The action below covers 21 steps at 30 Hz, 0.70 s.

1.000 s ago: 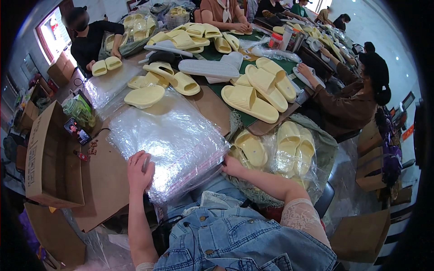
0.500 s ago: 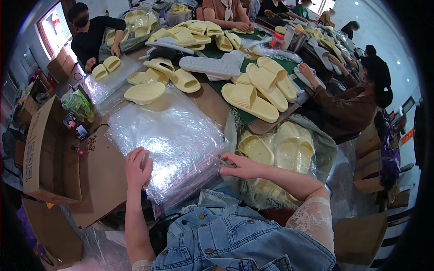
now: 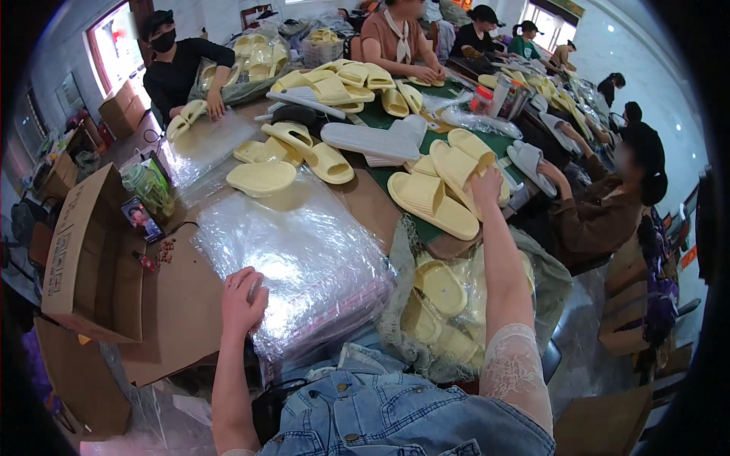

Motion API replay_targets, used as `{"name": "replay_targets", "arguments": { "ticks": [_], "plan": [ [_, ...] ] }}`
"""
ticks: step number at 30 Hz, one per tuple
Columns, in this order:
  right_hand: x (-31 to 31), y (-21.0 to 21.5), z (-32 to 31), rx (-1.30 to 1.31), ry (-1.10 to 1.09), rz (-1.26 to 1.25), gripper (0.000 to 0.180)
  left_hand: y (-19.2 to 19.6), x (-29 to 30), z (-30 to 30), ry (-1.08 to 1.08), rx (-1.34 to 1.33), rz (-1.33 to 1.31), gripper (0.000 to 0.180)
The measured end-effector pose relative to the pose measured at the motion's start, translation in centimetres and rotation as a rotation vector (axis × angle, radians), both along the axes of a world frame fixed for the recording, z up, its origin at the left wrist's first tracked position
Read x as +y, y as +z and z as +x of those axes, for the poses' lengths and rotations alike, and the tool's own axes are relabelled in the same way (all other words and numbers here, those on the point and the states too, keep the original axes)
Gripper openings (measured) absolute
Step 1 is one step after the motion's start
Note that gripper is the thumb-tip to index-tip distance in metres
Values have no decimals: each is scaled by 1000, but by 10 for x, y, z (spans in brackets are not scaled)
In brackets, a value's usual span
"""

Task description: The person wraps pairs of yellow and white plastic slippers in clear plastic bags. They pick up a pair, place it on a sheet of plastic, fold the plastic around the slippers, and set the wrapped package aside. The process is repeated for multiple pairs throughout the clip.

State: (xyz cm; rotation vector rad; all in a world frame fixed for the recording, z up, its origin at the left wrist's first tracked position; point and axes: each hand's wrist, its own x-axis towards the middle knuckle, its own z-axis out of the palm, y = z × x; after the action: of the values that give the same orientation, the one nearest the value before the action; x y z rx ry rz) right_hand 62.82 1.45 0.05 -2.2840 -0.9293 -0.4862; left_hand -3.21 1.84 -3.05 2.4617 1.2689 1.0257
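Observation:
A thick stack of clear plastic bags (image 3: 296,251) lies on the brown table in front of me. My left hand (image 3: 243,299) rests on its near left corner, fingers curled on the top sheet. My right hand (image 3: 487,185) is stretched far forward and closes on a pale yellow slipper (image 3: 465,161) that lies over another yellow slipper (image 3: 432,204) on the green mat. A single yellow slipper (image 3: 261,178) lies at the far edge of the bag stack.
An open cardboard box (image 3: 91,258) stands at left with a phone (image 3: 141,219) beside it. A clear sack of yellow slippers (image 3: 449,304) hangs at the table's right edge. White slippers (image 3: 372,140) and more yellow ones cover the far table. Several people sit around it.
My right hand has left the near right edge of the bag stack and reached forward to the yellow slippers on the green mat. My left hand has stayed on the stack.

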Motion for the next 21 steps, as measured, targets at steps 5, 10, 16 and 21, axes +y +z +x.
{"name": "replay_targets", "arguments": {
  "ticks": [5, 10, 16, 21],
  "plan": [
    [15, -8, 55, 273, 41, 1, 47, -1, 3, 3, -9, -2, 6, 28],
    [14, -14, 47, 292, 70, 149, 41, -2, 3, 2, -22, -43, 3, 29],
    [-9, 51, -72, -285, 337, 484, 26, -3, -1, 0, -15, -62, 20, 29],
    [-30, 85, -201, 130, 692, 458, 22, -3, 1, -2, -32, -52, 13, 30]
  ]
}}
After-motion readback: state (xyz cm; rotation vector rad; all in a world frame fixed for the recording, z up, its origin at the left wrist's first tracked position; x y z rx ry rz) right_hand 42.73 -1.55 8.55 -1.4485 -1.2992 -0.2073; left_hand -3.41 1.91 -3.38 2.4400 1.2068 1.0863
